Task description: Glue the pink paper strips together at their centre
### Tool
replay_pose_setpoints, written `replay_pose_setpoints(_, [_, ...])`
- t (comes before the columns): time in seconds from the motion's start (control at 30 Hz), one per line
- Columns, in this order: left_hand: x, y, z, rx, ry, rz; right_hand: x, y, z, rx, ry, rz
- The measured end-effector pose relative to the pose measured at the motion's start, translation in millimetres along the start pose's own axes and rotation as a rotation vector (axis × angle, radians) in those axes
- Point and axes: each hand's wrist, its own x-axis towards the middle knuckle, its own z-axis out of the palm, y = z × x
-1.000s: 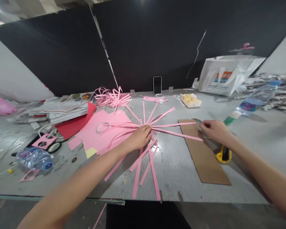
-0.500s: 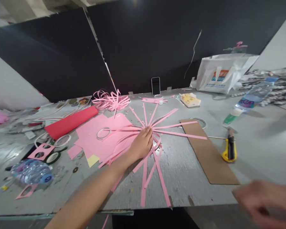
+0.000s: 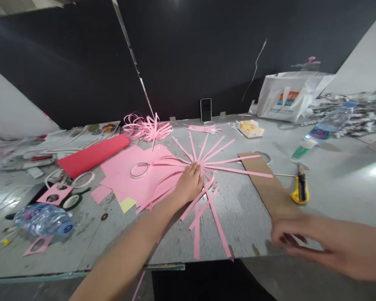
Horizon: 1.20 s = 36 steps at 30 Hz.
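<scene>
Risk first: the pink paper strips [image 3: 207, 167] fan out from one hub, and only the left hand [image 3: 189, 184] pins that hub to the table [image 3: 244, 217]. If the press eases or slides, the fan probably shifts and the strips lose their spacing; loose ones nearest the person already overhang the table's near edge and could slip off. The right hand [image 3: 290, 238] works at the near end of the cardboard strip [image 3: 269, 188], which lies just right of the hub and under the tips of two strips, so dragging the cardboard would likely pull those tips along w/ it. The yellow utility knife [image 3: 299, 192] lies just right of the cardboard, near the right forearm's path; whether its blade is out can't be told, but a careless sweep could knock it.

Pose: left arm stretched fwd from the lower left, wrist low, palm down, fingers together & flat on the hub; it holds nothing, just presses. Right arm comes in from the right edge, crossing low over the table's near edge, hand blurred, fingers curled w/ thumb & fingertips drawn close at the cardboard's near end. Whether they actually pinch the cardboard can't be told. A tape ring [image 3: 139, 169] sits on the pink sheet [image 3: 128, 179] left of the hub, apart from both hands.
</scene>
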Motion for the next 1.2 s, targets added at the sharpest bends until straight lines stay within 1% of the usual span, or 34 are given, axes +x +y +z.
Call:
replay_pose_setpoints(0.07, [-0.2, 0.9, -0.8, -0.001, -0.006, -0.004, 49.3, -16.9, 0.7, 0.011, -0.029, -0.036])
replay_pose_setpoints(0.17, [-1.0, 1.7, -1.4, -0.005, -0.022, 0.018, 114.0, -31.8, 11.6, 0.035, -0.093, -0.104])
replay_pose_setpoints(0.23, [-1.9, 1.8, -1.3, -0.010, -0.026, 0.042, 151.9, -33.2, 22.3, 0.067, -0.156, -0.174])
replay_pose_setpoints(0.3, [-2.7, 2.2, -0.9, -0.013, -0.018, 0.062, 190.2, -29.0, 35.9, 0.100, -0.233, -0.241])
replay_pose_setpoints(0.37, [-3.0, 3.5, -0.7, -0.004, -0.010, 0.066, 230.6, -22.2, 54.0, 0.116, -0.197, -0.242])
replay_pose_setpoints(0.4, [-3.0, 4.7, -0.8, 0.006, -0.015, 0.063, 250.7, -18.9, 64.8, 0.085, -0.172, -0.220])
replay_pose_setpoints(0.47, [-2.5, 7.7, -1.7, 0.030, -0.044, 0.039, 287.5, -14.5, 88.4, -0.068, -0.110, -0.165])
replay_pose_setpoints(0.57, [-2.5, 13.0, -4.9, 0.034, -0.101, 0.027, 324.5, -15.6, 122.4, -0.121, -0.054, -0.192])
replay_pose_setpoints(0.6, [-2.9, 14.6, -6.3, 0.018, -0.118, 0.027, 331.1, -17.4, 131.9, -0.120, -0.055, -0.233])
replay_pose_setpoints(0.67, [-4.6, 17.8, -9.4, -0.027, -0.164, -0.006, 337.5, -21.7, 147.7, -0.118, -0.118, -0.359])
replay_pose_setpoints(0.73, [-6.6, 20.7, -12.3, -0.069, -0.219, -0.075, 338.1, -25.3, 159.6, -0.122, -0.239, -0.471])
replay_pose_setpoints(0.77, [-7.4, 22.0, -13.2, -0.082, -0.241, -0.099, 337.4, -26.6, 164.4, -0.124, -0.305, -0.503])
replay_pose_setpoints(0.83, [-8.3, 24.0, -13.5, -0.090, -0.264, -0.104, 335.8, -28.3, 172.1, -0.119, -0.399, -0.513])
replay_pose_setpoints(0.9, [-8.1, 24.9, -11.1, -0.085, -0.244, -0.081, 334.9, -29.3, 177.7, -0.107, -0.440, -0.504])
replay_pose_setpoints(1.0, [-6.2, 24.2, -4.2, -0.077, -0.194, -0.065, 335.2, -30.9, 182.8, -0.108, -0.459, -0.503])
replay_pose_setpoints(1.07, [-4.6, 23.4, 0.0, -0.071, -0.181, -0.057, 336.0, -32.2, 184.9, -0.127, -0.467, -0.506])
replay_pose_setpoints(1.13, [-3.5, 23.1, 1.9, -0.057, -0.184, -0.041, 337.3, -33.5, 186.9, -0.155, -0.456, -0.497])
replay_pose_setpoints(1.2, [-3.3, 23.8, 1.4, -0.046, -0.158, -0.027, 339.4, -34.5, 189.4, -0.195, -0.427, -0.482])
